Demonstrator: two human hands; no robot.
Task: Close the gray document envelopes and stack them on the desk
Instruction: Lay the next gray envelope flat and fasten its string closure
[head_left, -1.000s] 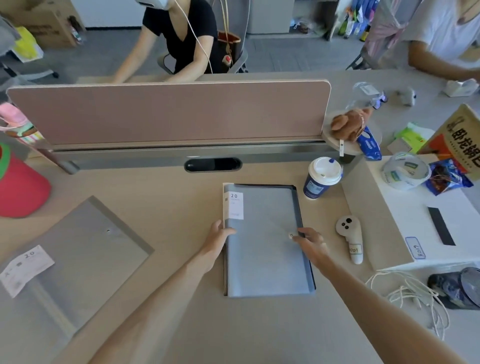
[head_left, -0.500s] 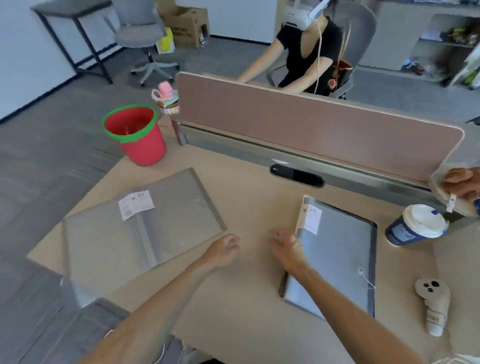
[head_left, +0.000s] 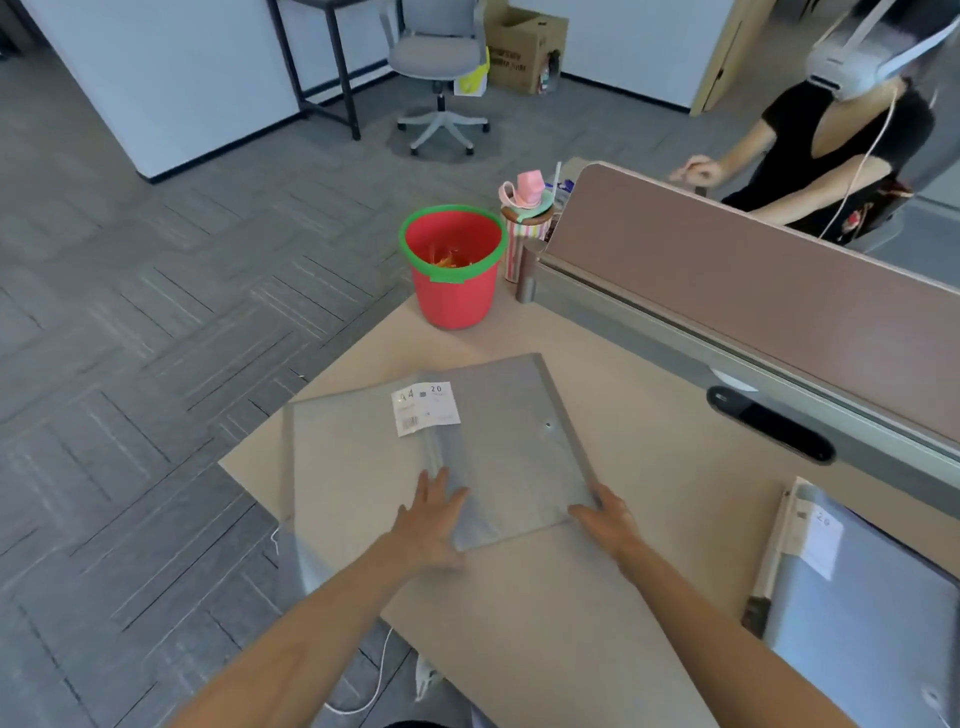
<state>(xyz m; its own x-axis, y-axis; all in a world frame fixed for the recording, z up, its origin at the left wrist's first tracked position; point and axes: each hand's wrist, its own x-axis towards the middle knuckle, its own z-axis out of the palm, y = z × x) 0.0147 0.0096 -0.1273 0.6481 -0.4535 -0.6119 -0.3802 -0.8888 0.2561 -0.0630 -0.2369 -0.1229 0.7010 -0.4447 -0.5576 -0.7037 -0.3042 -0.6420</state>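
Note:
A gray document envelope (head_left: 363, 467) lies opened flat at the desk's left corner, with a white label near its top and its left half overhanging the desk edge. My left hand (head_left: 434, 512) rests flat on its middle fold, fingers spread. My right hand (head_left: 602, 517) touches the envelope's near right corner, fingers apart. A second gray envelope (head_left: 857, 623), closed and labelled, lies at the right edge of the view, apart from both hands.
A red bucket (head_left: 454, 270) with a green rim stands at the desk's far left corner. A pink partition (head_left: 753, 270) runs along the back; a person sits behind it. The beige desk (head_left: 649, 467) ends just left of the open envelope.
My view has swung left from the closed envelope. Both hands left it and moved onto the open envelope, left on the fold, right on the near right corner.

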